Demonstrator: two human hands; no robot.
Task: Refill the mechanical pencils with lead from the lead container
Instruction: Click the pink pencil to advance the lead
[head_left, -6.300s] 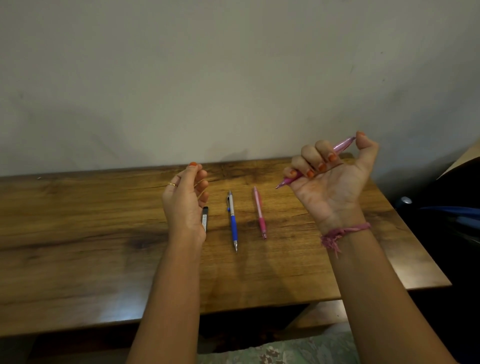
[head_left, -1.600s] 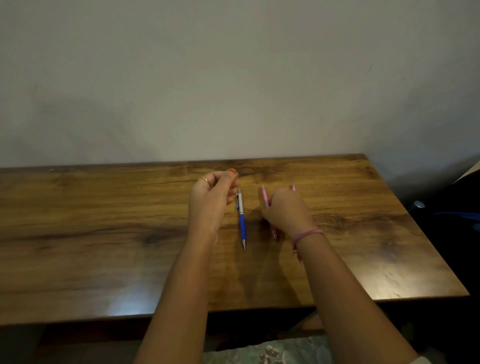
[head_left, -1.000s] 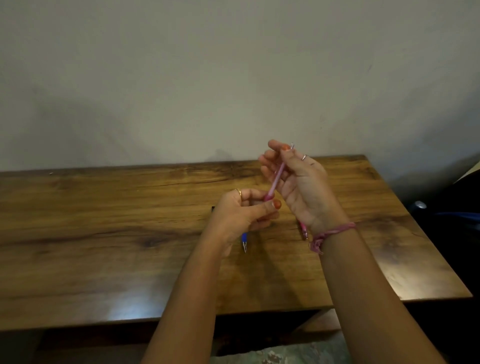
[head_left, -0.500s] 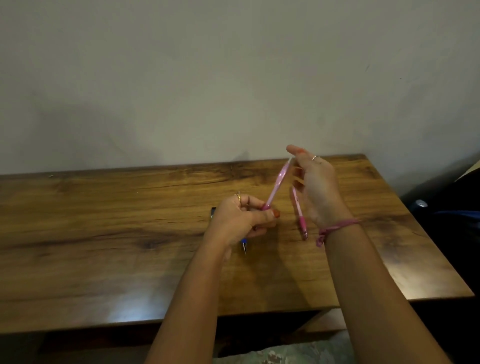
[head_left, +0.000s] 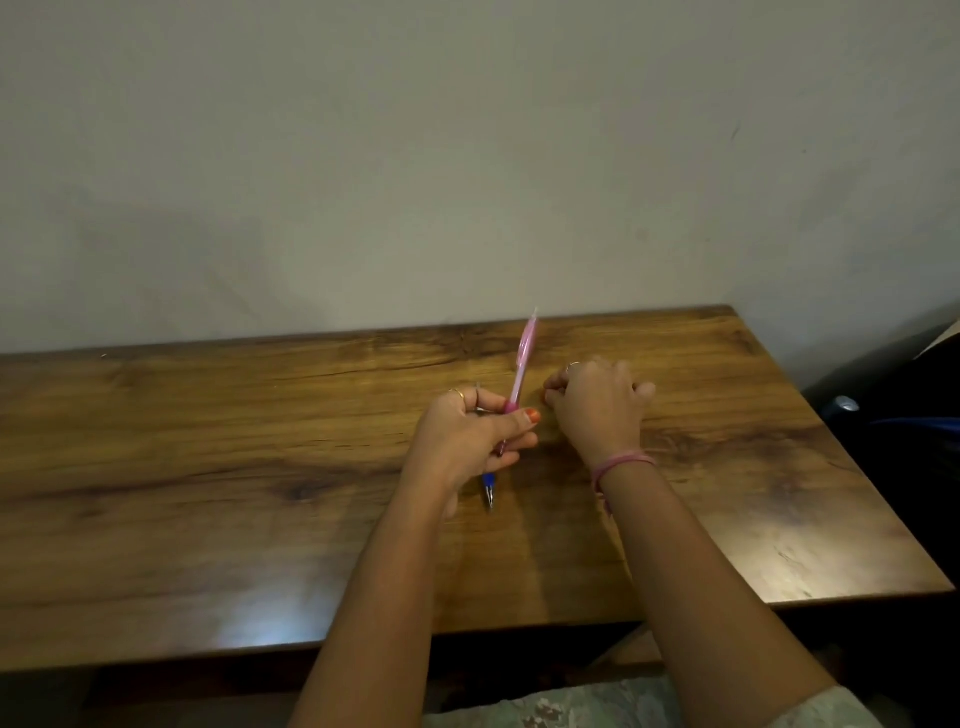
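The pink mechanical pencil (head_left: 522, 364) stood nearly upright over the middle of the table (head_left: 208, 467), its lower grip section pinched between the thumb and fingers of my left hand (head_left: 467, 436), its open top end pointing up and slightly away toward the wall. Under that hand lay the blue mechanical pencil (head_left: 489, 486), only its blue grip and metal tip showing at the near side. My right hand (head_left: 597, 402) sat knuckles-up just to the right of the pink pencil, low over the table with its fingers curled under; I could not tell whether they pinched a cap, a lead or nothing at all, since the fingertips were hidden. The lead container was not visible to me, nor any other pencil.

To do this step well, I judged the pencil should be kept steady and close to vertical, so that a lead could drop straight into the barrel. The lead ought to be taken lightly, near its end, and guided in without side pressure, because it would snap easily. A small cap set on the table could roll, so I would have laid it well inside the edge.
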